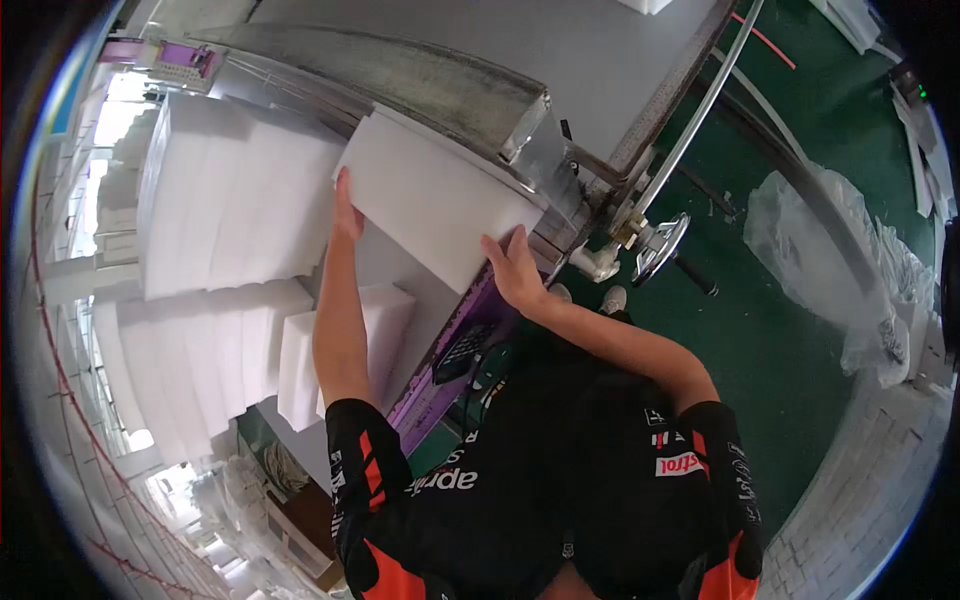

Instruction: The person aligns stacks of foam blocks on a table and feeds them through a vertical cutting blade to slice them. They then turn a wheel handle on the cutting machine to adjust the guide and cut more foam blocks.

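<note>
Between my two hands lies a white foam block (435, 195), a long slab beside the metal edge of the machine. My left hand (347, 208) presses against its left end, fingers together and pointing up along the side. At the block's right end, my right hand (517, 272) has its thumb and fingers on the near corner, partly spread. The underside of the block is hidden.
Stacks of white foam sheets (235, 195) stand at the left, with smaller foam blocks (345, 345) nearer. A metal bar and handwheel (660, 248) are to the right. Clear plastic wrap (815, 250) lies on the green floor. A black keypad (462, 352) sits by the purple edge.
</note>
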The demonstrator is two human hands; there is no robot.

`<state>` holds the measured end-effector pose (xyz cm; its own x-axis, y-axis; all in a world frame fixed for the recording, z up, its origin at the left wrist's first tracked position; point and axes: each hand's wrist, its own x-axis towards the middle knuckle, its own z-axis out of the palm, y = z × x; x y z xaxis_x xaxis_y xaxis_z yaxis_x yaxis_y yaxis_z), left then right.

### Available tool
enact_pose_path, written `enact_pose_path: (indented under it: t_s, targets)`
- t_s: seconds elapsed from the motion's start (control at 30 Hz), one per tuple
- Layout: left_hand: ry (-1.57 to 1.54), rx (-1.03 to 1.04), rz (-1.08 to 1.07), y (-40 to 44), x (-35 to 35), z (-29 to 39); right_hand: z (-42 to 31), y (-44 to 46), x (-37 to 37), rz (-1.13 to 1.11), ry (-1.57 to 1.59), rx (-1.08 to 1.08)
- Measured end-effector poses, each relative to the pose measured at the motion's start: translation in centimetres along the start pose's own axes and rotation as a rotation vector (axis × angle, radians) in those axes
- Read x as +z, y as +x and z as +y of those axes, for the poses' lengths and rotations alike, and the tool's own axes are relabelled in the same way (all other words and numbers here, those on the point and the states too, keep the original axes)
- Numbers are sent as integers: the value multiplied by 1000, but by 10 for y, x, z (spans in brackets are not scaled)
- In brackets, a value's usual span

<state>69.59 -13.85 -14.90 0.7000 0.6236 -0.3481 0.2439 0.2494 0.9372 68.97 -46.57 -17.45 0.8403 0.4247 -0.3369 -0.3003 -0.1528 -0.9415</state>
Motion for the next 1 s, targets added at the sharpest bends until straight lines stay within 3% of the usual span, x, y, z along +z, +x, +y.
enact_pose_path:
  t_s: [0.2,0.33,0.43,0.5,0.57,0.6,0.67,0.7,0.77,0.83,0.9,0.93,1.0]
  targets:
    - [-156,16,156,-18,31,0,-3,3,0,7,-5,-2]
    - [-237,138,-72,-23,32,-6,-5,-2,0,-24,-38,70]
    - [-410,105,-126,-23,36,-15,-1,-2,4,1,-27,60]
    - [-212,336,-50,-28,28,-43,4,-2,3,-10,-53,29]
    - [-419,30,179,-80,65,-42,10,-4,-3,-24,-48,21]
    - [-178,70,137,-110,89,-30,12,-5,-5,-41,-37,7]
    - [-190,42,17,-128,93,-47,14,-5,-6,-89,-10,-36]
    - [-284,-4,94,-135,102,-45,7,-10,-8,-112,-14,-43]
    - [-397,-30,189,-138,111,-41,-33,-31,-25,9,-222,-357]
    - [-597,-185,165,-135,111,-41,-68,-40,-37,144,-419,-684]
    - [-749,-124,88,-146,119,-46,-81,-36,-24,-164,-218,-726]
    - [-886,-70,-4,-155,125,-50,-87,-27,-11,-184,-225,-735]
    - [-1150,61,-191,-164,127,-51,-100,-2,17,-261,-520,-974]
